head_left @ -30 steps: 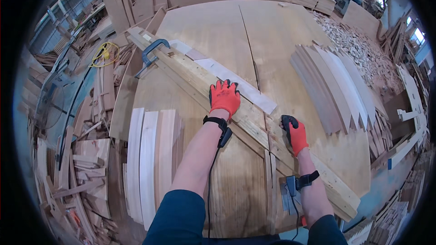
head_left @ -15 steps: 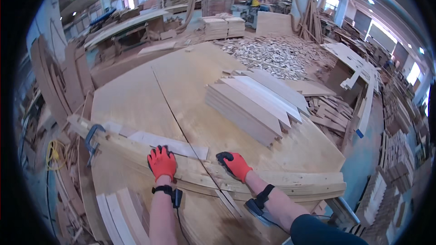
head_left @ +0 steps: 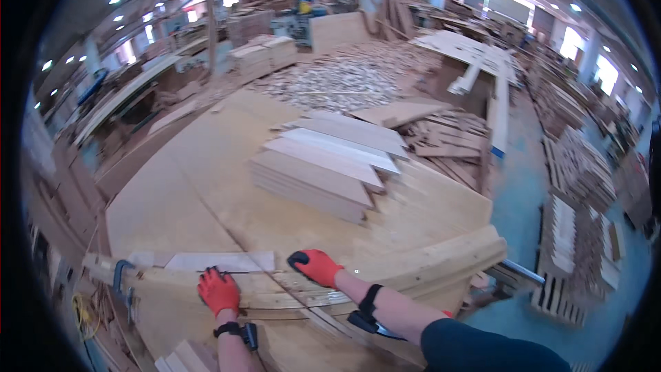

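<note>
My left hand, in a red glove with black fingertips, lies with fingers spread on a long wooden beam. Its fingertips reach the near edge of a pale wooden board, which lies flat along the beam's far side. My right hand, gloved alike, rests at the beam just beyond the board's right end. Its fingers are curled together, and whatever may be in them is hidden. Between the hands, a narrow dark slot runs across the plywood tabletop and passes the beam.
A stack of boards with pointed ends sits on the tabletop ahead. A blue clamp grips the beam's left end. Offcuts lie heaped beyond the table. Slatted wood stacks stand on the right, and cut strips lie near my left forearm.
My view has swung to the right, so the table and stacks appear shifted left. Both hands keep about the same places at the beam, the left spread and the right curled.
</note>
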The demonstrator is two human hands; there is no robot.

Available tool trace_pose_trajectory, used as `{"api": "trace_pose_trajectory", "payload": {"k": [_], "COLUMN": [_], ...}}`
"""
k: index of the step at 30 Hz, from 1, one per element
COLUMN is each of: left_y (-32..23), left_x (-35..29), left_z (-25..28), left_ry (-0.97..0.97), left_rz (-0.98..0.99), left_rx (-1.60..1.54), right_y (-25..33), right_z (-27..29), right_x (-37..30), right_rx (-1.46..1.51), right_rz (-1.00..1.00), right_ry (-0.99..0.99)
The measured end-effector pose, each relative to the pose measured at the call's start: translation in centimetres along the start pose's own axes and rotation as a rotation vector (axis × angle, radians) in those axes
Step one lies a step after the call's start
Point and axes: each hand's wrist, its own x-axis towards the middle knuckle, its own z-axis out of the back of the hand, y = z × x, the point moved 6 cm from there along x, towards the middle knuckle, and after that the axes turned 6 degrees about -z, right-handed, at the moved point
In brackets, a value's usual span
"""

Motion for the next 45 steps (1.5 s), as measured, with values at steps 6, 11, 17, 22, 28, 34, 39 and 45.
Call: {"api": "trace_pose_trajectory", "payload": {"k": [6, 11, 17, 22, 28, 34, 39, 45], "left_y": [-0.9, -1.0, -0.8, -1.8, -2.5, -4.8, -7.5, -7.2], "left_x": [-1.1, -1.4, -1.7, -2.2, -3.7, -6.3, -11.0, -13.9], "left_z": [0.4, 0.1, 0.4, 1.6, 3.1, 5.4, 6.7, 7.3], "left_ry": [0.079, 0.087, 0.001, -0.014, -0.017, -0.129, -0.209, -0.177], "left_rz": [0.006, -0.013, -0.009, -0.068, -0.088, -0.164, -0.21, -0.059], "left_rx": [0.01, 0.016, -0.06, -0.109, -0.13, -0.098, -0.122, -0.14], "right_y": [-0.3, -0.3, 0.4, 1.1, 2.4, 6.2, 4.7, 6.4], "right_z": [0.6, 1.1, 1.8, 2.3, 1.9, 1.0, 3.3, 3.3], "right_x": [-1.2, -2.4, -3.7, -5.0, -5.0, -4.0, -6.7, -8.6], "right_rx": [-0.005, -0.027, -0.074, -0.097, -0.141, -0.638, -0.56, -0.272], "right_rz": [-0.074, -0.122, -0.151, -0.171, -0.155, 0.051, -0.01, 0.058], "right_ry": [0.038, 0.017, 0.045, 0.051, -0.083, -0.111, -0.142, 0.104]}}
